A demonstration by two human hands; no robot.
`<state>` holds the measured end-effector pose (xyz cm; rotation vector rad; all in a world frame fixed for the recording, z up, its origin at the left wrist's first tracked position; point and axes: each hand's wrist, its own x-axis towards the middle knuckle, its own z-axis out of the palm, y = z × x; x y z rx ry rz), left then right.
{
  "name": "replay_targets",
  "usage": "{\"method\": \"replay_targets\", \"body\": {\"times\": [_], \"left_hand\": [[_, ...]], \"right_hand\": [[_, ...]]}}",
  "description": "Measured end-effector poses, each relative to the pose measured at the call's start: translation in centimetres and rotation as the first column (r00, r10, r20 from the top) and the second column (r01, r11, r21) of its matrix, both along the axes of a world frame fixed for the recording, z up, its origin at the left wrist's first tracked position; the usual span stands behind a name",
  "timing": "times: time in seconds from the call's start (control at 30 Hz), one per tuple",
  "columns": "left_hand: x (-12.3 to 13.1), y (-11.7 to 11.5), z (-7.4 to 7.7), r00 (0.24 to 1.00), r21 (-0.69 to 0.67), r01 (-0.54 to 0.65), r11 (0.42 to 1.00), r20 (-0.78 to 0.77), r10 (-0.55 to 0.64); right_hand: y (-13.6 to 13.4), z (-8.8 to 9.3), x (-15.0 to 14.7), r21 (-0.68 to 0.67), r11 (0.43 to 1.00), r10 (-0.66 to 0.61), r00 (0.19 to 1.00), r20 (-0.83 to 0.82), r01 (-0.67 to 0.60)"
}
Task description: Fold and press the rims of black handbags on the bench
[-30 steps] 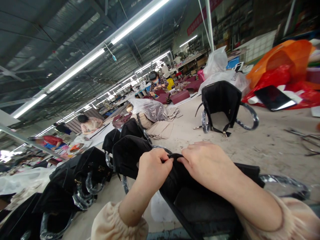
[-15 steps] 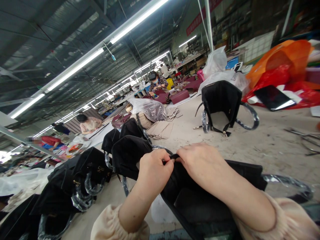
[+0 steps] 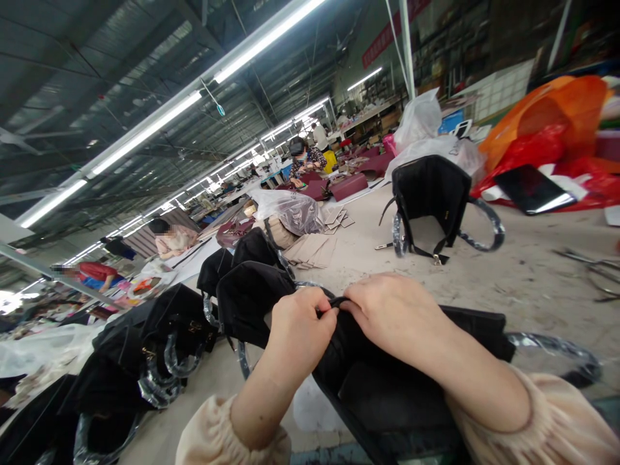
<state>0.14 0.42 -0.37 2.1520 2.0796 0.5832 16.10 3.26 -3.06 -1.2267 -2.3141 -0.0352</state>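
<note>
A black handbag point(image 3: 387, 400) lies open before me at the table's near edge, with a plastic-wrapped handle point(image 3: 557, 352) out to the right. On its upper edge, my left hand point(image 3: 303, 329) pinches the black material between thumb and fingers. Close beside it, my right hand point(image 3: 387, 313) grips the same edge, fingers curled down. A short stretch of black edge shows between the two hands. My right forearm covers part of the bag. Just past my left hand stands another black bag point(image 3: 247, 300).
More black bags point(image 3: 121, 349) with wrapped handles line the left. One black bag point(image 3: 431, 194) stands upright farther back. Scissors point(image 3: 595, 268) and a dark tablet point(image 3: 533, 187) lie at right. Beige pieces point(image 3: 312, 250) are stacked mid-table. Co-workers sit beyond, one near maroon pieces point(image 3: 349, 187).
My right hand and forearm have shifted slightly, and the bag's right handle has moved a little left and down. My left hand keeps its pinch on the edge.
</note>
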Motion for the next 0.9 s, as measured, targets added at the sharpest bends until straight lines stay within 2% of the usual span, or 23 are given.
{"method": "replay_targets", "body": {"times": [0.17,0.33,0.57,0.73,0.8,0.9], "left_hand": [[0.2,-0.6,0.3,0.997,-0.027,-0.026,0.999,0.074,0.028],[-0.2,-1.9,0.8,0.991,-0.189,-0.038,0.981,0.12,0.061],[-1.2,-1.7,2.0,0.987,-0.289,0.155,0.945,-0.005,-0.163],[-0.8,-0.5,2.9,0.945,-0.303,0.318,0.898,0.026,-0.326],[-0.1,0.2,3.0,0.945,-0.298,0.301,0.906,-0.034,-0.325],[0.7,0.8,2.7,0.967,-0.28,0.209,0.937,-0.082,-0.24]], "right_hand": [[0.2,-0.1,-0.3,0.054,0.998,0.036,0.999,-0.01,-0.036],[0.3,-0.4,-0.6,0.086,0.993,0.08,0.996,-0.024,-0.078],[-0.3,-0.5,-0.8,0.062,0.993,0.106,0.993,-0.042,-0.104],[-0.9,-0.1,0.2,0.078,0.997,0.032,0.997,-0.064,-0.027],[-0.9,-0.1,0.6,0.098,0.995,-0.028,0.997,-0.068,0.035],[-0.4,-0.3,0.8,0.114,0.991,-0.069,0.996,-0.057,0.075]]}}
